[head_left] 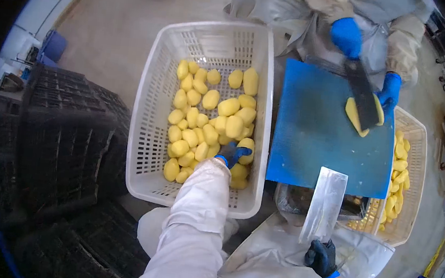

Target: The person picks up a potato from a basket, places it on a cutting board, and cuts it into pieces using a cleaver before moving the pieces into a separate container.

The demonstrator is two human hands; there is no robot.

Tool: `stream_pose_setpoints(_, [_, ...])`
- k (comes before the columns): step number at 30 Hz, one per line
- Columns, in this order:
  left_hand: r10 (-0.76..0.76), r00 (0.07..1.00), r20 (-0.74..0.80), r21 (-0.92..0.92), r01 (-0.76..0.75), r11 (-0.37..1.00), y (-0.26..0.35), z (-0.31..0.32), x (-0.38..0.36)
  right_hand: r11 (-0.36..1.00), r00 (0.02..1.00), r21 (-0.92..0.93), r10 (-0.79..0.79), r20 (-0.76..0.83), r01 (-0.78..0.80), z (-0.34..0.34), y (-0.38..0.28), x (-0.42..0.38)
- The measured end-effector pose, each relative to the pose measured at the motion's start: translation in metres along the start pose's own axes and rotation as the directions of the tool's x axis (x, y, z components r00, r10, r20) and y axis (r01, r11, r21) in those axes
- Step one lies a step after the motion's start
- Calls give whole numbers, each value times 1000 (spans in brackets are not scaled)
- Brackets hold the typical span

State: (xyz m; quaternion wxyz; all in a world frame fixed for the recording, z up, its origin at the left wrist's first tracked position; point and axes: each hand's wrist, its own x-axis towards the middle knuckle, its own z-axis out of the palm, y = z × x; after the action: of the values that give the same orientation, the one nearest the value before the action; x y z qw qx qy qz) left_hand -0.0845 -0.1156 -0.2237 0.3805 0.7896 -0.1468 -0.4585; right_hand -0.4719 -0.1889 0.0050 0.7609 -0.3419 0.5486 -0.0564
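Observation:
My left hand (pixel 233 154), in a dark glove with a blue cuff, is down inside a white plastic basket (pixel 153 79) of peeled yellow potatoes. Its fingers curl over a large potato (pixel 247 145) near the basket's right wall; part of the grip is hidden. In the lower right, my black-gloved right hand (pixel 322 257) is closed round the handle end of a cleaver (pixel 325 202). The broad metal blade points up and away from me, its tip over the near edge of a blue cutting board (pixel 309 126).
Across the board, a co-worker in blue gloves (pixel 346 37) holds a dark-bladed knife (pixel 361 93) over a cut potato (pixel 354 115). A second basket (pixel 411 205) with cut potato pieces stands right of the board. Stacked black crates (pixel 67 140) stand at the left.

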Motion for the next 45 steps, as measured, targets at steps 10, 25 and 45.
stream_pose_setpoints(10, [389, 921, 27, -660, -276, 699, 153, -18, -141, 984, 984, -34, -171, 43, 173, -9, 3, -16])
stream_pose_setpoints(25, [589, 783, -202, 387, -489, 782, 162, 105, -140, 312, 621, -718, -755, 210, 623, 4, -36, -26])
stream_pose_setpoints(45, [593, 691, -413, 252, -540, 803, 165, 119, -157, 110, 760, -905, -589, 273, 411, 49, -80, -27])
